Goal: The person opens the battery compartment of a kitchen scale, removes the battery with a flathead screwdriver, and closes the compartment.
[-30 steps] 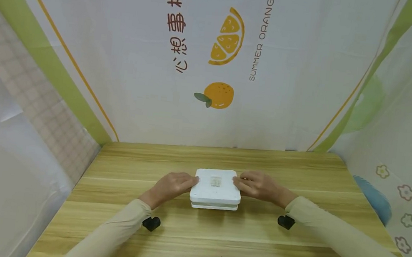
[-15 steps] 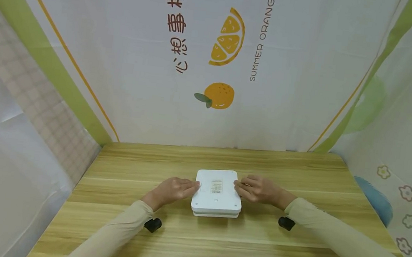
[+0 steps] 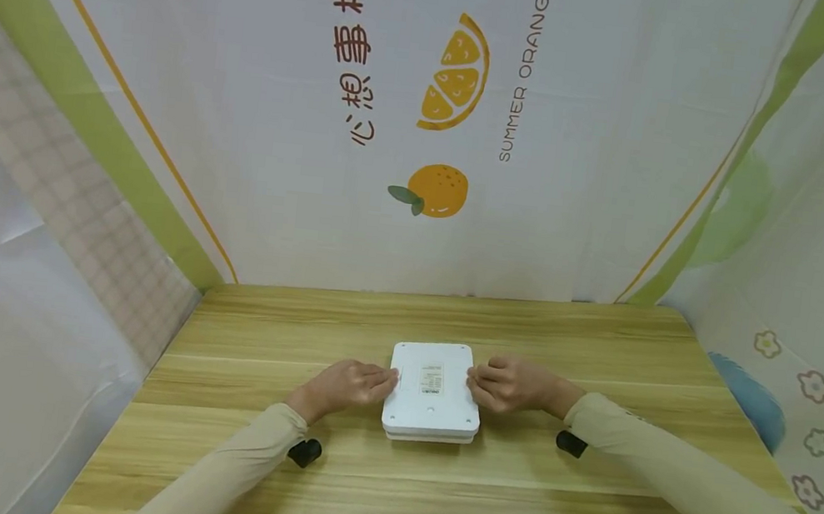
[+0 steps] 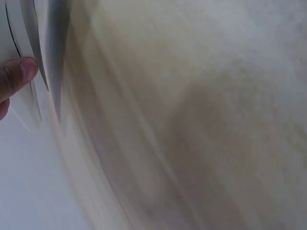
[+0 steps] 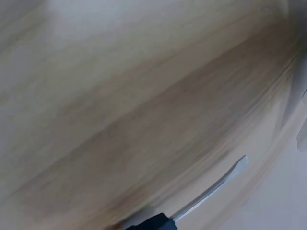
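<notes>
A flat white square device (image 3: 409,387), two layers thick like a kitchen scale, has its labelled underside up, with small holes near the corners. My left hand (image 3: 349,386) pinches its left edge, thumb on top. That thumb shows on the layered edge (image 4: 29,103) in the left wrist view. At the opposite edge my right hand (image 3: 512,383) grips with fingers curled. A screwdriver (image 5: 206,194) with a flat blade and black handle end shows low in the right wrist view; the head view does not show it.
A wood-grain table (image 3: 417,492) lies under both hands. Printed cloth (image 3: 557,239) hangs behind it and at both sides. Black wrist cameras (image 3: 304,452) show below the forearms. A blue shape (image 3: 747,401) lies past the table's right edge.
The device has come slightly nearer and its underside has turned up more, so the gap between its layers shows less. Both hands have kept hold of it.
</notes>
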Demonstrator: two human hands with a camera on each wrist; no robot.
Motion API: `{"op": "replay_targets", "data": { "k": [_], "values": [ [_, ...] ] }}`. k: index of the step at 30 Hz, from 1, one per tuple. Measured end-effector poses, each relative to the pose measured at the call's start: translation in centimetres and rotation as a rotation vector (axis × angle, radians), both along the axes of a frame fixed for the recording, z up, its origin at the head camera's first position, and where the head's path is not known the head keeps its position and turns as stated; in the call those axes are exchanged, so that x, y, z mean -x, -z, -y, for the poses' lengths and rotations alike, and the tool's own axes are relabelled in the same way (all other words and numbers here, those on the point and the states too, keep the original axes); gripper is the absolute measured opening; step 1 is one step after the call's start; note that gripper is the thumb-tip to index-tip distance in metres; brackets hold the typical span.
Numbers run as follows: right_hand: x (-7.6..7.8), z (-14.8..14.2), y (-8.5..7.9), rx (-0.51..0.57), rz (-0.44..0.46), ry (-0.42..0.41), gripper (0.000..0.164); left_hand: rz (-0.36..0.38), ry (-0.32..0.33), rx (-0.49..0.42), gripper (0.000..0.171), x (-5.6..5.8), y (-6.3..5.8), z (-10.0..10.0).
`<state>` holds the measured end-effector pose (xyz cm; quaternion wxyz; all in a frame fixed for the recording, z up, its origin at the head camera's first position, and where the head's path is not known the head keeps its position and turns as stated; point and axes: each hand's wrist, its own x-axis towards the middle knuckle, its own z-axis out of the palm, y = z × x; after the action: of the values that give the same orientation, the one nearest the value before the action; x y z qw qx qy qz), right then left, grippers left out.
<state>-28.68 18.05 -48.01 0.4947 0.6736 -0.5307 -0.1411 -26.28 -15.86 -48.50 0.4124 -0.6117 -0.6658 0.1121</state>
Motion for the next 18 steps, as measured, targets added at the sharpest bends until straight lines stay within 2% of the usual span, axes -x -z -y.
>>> {"op": "replay_targets", "data": {
  "k": [11,18],
  "values": [
    [0.24,0.48,0.49,-0.022,-0.021,-0.061,0.050,-0.051,-0.002,0.048,0.053,0.04,0.87,-0.27],
    [0.08,0.47,0.63,-0.049,-0.022,-0.021,0.047,-0.057,-0.029,0.077,0.056,-0.19,0.70,-0.26]
  ]
}}
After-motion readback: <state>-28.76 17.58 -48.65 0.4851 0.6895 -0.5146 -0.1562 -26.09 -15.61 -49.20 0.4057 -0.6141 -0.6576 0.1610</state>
